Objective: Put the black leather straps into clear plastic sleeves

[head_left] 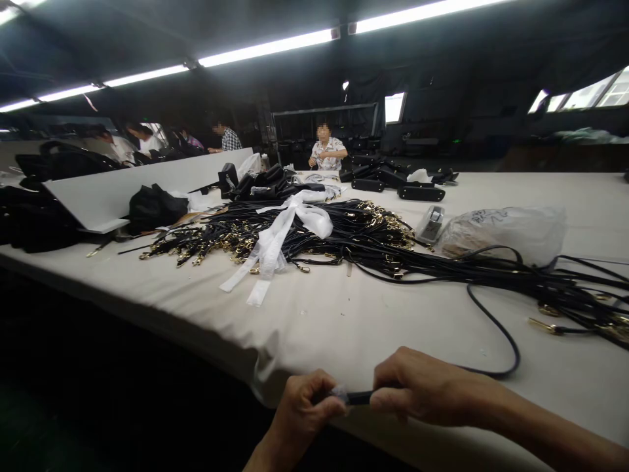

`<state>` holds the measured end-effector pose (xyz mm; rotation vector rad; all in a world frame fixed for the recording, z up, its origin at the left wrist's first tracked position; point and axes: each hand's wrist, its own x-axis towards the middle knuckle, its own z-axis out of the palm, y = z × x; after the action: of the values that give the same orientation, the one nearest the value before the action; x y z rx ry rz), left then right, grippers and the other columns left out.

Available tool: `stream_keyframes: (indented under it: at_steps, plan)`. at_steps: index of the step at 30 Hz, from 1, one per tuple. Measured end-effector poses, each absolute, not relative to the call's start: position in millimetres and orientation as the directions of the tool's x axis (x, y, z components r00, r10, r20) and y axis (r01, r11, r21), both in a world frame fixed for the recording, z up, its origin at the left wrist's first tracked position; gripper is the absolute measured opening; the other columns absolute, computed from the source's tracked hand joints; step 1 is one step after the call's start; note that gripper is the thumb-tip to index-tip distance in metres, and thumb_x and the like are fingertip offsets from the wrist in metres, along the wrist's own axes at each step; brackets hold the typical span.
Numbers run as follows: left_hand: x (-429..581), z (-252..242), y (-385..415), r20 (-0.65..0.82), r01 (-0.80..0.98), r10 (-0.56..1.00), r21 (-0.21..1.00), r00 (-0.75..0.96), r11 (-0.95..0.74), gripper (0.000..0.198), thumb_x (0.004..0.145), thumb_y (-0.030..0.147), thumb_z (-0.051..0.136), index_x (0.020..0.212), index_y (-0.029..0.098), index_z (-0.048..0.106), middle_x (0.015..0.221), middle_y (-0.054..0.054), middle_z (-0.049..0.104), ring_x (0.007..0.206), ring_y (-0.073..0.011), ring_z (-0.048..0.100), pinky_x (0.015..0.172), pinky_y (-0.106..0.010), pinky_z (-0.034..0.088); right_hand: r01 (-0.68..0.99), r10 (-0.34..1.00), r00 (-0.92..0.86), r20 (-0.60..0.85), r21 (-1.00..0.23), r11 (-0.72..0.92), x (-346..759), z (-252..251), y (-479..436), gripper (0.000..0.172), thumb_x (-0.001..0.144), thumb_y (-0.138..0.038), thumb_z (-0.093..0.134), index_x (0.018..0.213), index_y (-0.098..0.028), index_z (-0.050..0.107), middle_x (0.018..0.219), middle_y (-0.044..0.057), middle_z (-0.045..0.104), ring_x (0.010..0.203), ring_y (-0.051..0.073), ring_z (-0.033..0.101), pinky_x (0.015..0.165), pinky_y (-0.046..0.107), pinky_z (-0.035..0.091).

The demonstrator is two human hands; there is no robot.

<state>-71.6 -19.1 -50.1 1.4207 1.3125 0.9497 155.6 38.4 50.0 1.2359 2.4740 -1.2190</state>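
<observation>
At the table's front edge my two hands work close together on one black strap (360, 398). My left hand (307, 410) pinches the strap's end, where a piece of clear plastic wrap (340, 393) shows at the fingertips. Just right of it my right hand (413, 387) is closed round the strap. From behind my right wrist a black cord (511, 347) curves up toward a bundle of straps; whether it is the same strap is hidden. Ahead lies a big pile of black straps (334, 226) with gold clasps, white plastic strips (282, 239) lying across it.
A clear plastic bag (511, 229) and a tape dispenser (432, 223) sit right of the pile. Black bag pieces (420, 193) lie further back. A white divider (147, 187) and black cloth bag (157, 206) stand left. A co-worker (327, 147) sits across the table (196, 308).
</observation>
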Motion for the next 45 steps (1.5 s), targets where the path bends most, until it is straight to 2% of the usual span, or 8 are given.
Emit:
stream_keyframes:
  at_steps: [4,8,13,18,22,27,36,45]
  plan:
    - [-74.6,-63.2,-22.9,0.087,0.385,0.969,0.906,0.232,-0.174,0.01,0.074,0.027,0.08,0.074,0.018,0.074,0.064,0.0,0.065,0.059,-0.0135,0.053,0.06,-0.023,0.039,0.649,0.521,-0.65,-0.553,-0.761,0.002,155.0,47.3,43.1,0.017,0.075,-0.027,0.063,0.083,-0.017,0.074,0.06,-0.003,0.061,0.054,0.009,0.051,0.048,0.017,0.032]
    - [-70.5,-65.1,-20.7,0.061,0.266,0.986,0.959,0.156,-0.101,0.013,0.073,0.027,0.079,0.071,0.018,0.07,0.053,0.003,0.056,0.048,-0.0113,0.046,0.049,-0.022,0.035,0.535,0.556,-0.692,-0.46,-0.844,-0.033,138.1,43.8,47.3,0.022,0.078,-0.033,0.065,0.086,-0.014,0.073,0.06,-0.003,0.058,0.054,0.008,0.05,0.051,0.016,0.035]
    - [-80.0,-52.6,-19.8,0.058,0.26,0.993,0.962,0.105,-0.083,0.016,0.069,0.022,0.076,0.062,0.017,0.063,0.054,0.004,0.054,0.052,-0.01,0.043,0.05,-0.021,0.034,0.471,0.345,-0.799,-0.492,-0.87,-0.148,142.5,56.0,58.5,0.032,0.089,-0.04,0.056,0.096,-0.013,0.071,0.065,0.001,0.065,0.054,0.007,0.049,0.054,0.015,0.037]
    - [-77.0,-50.3,-26.8,-0.24,0.073,0.954,0.97,0.182,0.23,0.01,0.062,0.017,0.07,0.066,0.018,0.06,0.047,0.004,0.058,0.039,-0.0108,0.049,0.039,-0.019,0.038,0.627,0.545,-0.658,-0.519,-0.779,0.015,140.5,52.1,52.8,0.024,0.078,-0.029,0.061,0.088,-0.015,0.077,0.06,-0.001,0.064,0.05,0.008,0.046,0.047,0.016,0.029]
    - [-67.3,-49.1,-28.7,-0.351,-0.009,0.904,0.931,0.245,0.364,0.015,0.058,0.013,0.07,0.067,0.018,0.059,0.045,0.005,0.058,0.036,-0.0115,0.051,0.035,-0.018,0.038,0.711,0.56,-0.613,-0.557,-0.699,0.083,130.4,49.6,44.2,0.025,0.073,-0.032,0.061,0.084,-0.016,0.077,0.058,-0.001,0.062,0.052,0.009,0.048,0.046,0.018,0.028]
    - [-69.5,-39.4,-25.8,-0.3,0.054,0.936,0.954,0.183,0.296,0.013,0.059,0.01,0.068,0.065,0.016,0.059,0.05,0.004,0.062,0.037,-0.0068,0.043,0.035,-0.016,0.031,0.796,0.691,-0.54,-0.481,-0.559,0.233,127.4,51.9,44.8,0.025,0.073,-0.039,0.064,0.079,-0.017,0.076,0.063,-0.001,0.06,0.058,0.01,0.047,0.046,0.019,0.026]
    - [-74.9,-50.9,-26.3,-0.28,0.103,0.944,0.959,0.175,0.265,0.015,0.059,0.01,0.071,0.062,0.017,0.057,0.046,0.008,0.052,0.037,-0.0064,0.037,0.035,-0.018,0.025,0.757,0.65,-0.631,-0.423,-0.52,0.396,146.6,49.2,24.6,0.028,0.089,-0.04,0.052,0.094,-0.022,0.073,0.088,0.003,0.067,0.068,0.013,0.055,0.056,0.021,0.032]
    - [-74.3,-49.8,-27.6,-0.319,-0.009,0.929,0.945,0.19,0.326,0.023,0.053,0.009,0.075,0.072,0.015,0.063,0.057,0.001,0.068,0.05,-0.0122,0.055,0.046,-0.02,0.038,0.745,0.671,-0.633,-0.386,-0.541,0.391,123.7,40.7,32.9,0.018,0.079,-0.024,0.056,0.077,-0.017,0.072,0.064,0.0,0.065,0.055,0.009,0.05,0.05,0.021,0.025]
